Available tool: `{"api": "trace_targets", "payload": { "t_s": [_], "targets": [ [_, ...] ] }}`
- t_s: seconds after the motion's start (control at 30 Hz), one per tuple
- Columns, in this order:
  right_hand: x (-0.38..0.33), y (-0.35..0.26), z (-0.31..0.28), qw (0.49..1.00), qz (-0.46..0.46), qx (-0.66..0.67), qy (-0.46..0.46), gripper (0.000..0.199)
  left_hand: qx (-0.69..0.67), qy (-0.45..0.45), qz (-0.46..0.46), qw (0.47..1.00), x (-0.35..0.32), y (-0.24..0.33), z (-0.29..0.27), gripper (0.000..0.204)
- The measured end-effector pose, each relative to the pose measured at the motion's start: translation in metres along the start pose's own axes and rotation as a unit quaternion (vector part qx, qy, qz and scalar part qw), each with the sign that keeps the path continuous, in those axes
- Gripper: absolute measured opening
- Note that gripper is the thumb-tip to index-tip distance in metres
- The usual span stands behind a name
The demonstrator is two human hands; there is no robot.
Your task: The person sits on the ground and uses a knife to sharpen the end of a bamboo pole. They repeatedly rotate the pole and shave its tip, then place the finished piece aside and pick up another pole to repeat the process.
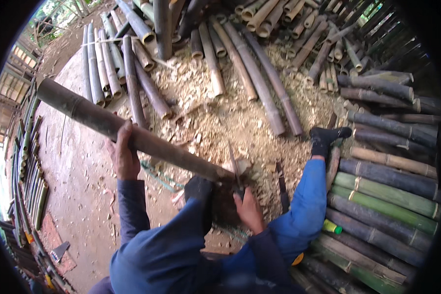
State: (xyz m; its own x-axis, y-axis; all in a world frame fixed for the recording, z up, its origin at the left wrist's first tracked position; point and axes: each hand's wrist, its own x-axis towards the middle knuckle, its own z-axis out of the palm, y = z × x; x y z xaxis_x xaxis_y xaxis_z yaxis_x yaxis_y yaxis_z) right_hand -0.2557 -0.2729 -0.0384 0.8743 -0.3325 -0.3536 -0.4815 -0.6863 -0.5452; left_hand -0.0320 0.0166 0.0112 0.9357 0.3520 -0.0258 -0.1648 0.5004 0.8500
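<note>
A thick dark bamboo pole (176, 154) slants across in front of me, its far end raised at the upper left and its near end low beside my dark-shod foot. My left hand (124, 154) is closed around it near the middle, thumb on top. In my right hand (250, 210) is a knife (233, 161), gripped by its dark handle. The narrow blade points away from me, next to the pole's near end; whether it touches the bamboo I cannot tell. A second dark-bladed tool (281, 183) lies on the shavings near my right leg.
Pale wood shavings (206, 127) cover the ground ahead. Cut bamboo poles (259, 83) lie beyond, with a large stack (382, 181) along my right side. My right leg (306, 191) stretches out there. A green-capped object (331, 226) rests by the stack. More poles (32, 176) line the left.
</note>
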Motion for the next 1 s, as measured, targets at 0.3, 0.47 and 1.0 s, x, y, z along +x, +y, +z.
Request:
{"api": "trace_targets", "payload": {
  "t_s": [0.3, 0.47, 1.0],
  "targets": [
    [-0.009, -0.009, 0.000, 0.944, -0.177, 0.207, 0.186, 0.030, 0.081, 0.066, 0.051, 0.993, -0.003, -0.007, 0.006, 0.042],
    [-0.003, -0.011, -0.005, 1.000, -0.009, -0.001, -0.008, 0.039, 0.110, 0.042, 0.039, 0.992, -0.005, -0.002, 0.014, 0.040],
    [-0.015, -0.007, -0.008, 0.989, -0.085, 0.104, 0.059, 0.040, 0.078, -0.069, 0.013, 0.995, -0.001, 0.000, 0.009, 0.049]
  ]
}}
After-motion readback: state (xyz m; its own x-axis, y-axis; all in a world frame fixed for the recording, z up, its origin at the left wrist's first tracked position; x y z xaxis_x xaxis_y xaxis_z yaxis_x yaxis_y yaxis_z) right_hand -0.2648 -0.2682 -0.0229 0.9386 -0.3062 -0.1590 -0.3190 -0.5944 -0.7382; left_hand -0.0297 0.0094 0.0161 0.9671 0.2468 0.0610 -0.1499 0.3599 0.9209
